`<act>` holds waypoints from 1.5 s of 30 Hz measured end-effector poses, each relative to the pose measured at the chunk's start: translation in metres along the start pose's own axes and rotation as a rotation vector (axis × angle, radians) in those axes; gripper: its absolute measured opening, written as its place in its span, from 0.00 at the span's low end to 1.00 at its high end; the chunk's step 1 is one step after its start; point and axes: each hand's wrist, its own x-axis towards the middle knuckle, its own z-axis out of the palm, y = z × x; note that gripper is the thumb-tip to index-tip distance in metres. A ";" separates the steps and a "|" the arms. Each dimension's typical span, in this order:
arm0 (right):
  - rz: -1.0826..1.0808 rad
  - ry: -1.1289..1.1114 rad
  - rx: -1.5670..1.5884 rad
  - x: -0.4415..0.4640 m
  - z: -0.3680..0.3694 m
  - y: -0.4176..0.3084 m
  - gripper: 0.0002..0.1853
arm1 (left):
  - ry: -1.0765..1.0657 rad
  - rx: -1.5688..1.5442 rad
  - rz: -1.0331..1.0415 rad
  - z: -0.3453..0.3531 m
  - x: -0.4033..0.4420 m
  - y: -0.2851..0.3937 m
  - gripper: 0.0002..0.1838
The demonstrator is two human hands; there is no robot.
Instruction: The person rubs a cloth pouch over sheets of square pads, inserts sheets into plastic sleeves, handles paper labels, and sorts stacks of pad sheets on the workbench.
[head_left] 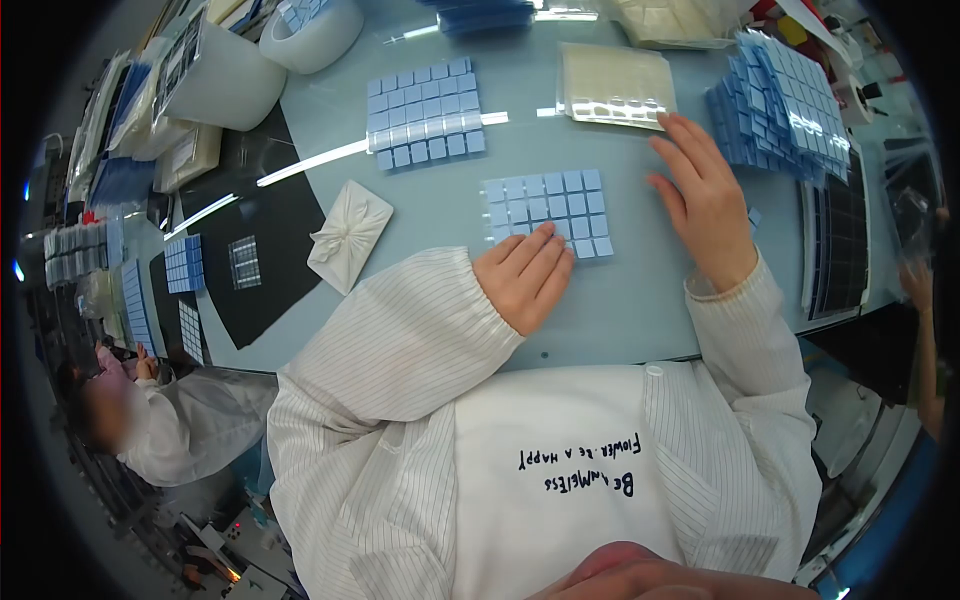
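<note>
My left hand (525,277) lies with its fingers spread on the lower left part of a sheet of blue squares (548,198). To the right, my right hand (700,190) has its fingers apart and holds nothing; its fingertips are by the lower right corner of a stack of cream sheets (618,84). A second sheet of blue squares (426,112) lies farther back, left of the cream stack. Right of my right hand's fingers stands a tall, uneven pile of blue square sheets (780,105).
A white wrapped packet (350,236) sits on the table (620,320) near my left sleeve. White tubs (225,75) stand at the back left, above black sheets (250,200). A black gridded panel (838,240) lies right. Co-workers sit at far left and far right.
</note>
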 end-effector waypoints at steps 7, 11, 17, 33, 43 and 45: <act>-0.107 0.089 -0.137 0.033 0.034 0.025 0.15 | -0.041 -0.131 -0.057 -0.005 -0.003 -0.003 0.08; -0.284 0.077 -0.256 0.034 0.029 0.030 0.12 | -0.024 -0.299 -0.200 -0.007 -0.003 -0.007 0.07; -0.301 0.269 -0.009 0.033 0.000 0.001 0.14 | 0.039 -0.760 -0.503 -0.017 0.005 -0.015 0.05; -0.645 0.030 0.340 0.002 0.006 -0.066 0.15 | 0.246 -1.470 -1.037 -0.042 0.005 -0.033 0.27; -0.649 0.082 0.340 -0.002 0.016 -0.069 0.12 | 0.336 -1.760 -0.981 -0.033 -0.003 -0.036 0.25; -0.640 0.133 0.393 -0.003 0.018 -0.069 0.11 | 0.267 -1.226 -0.839 -0.027 -0.006 -0.037 0.21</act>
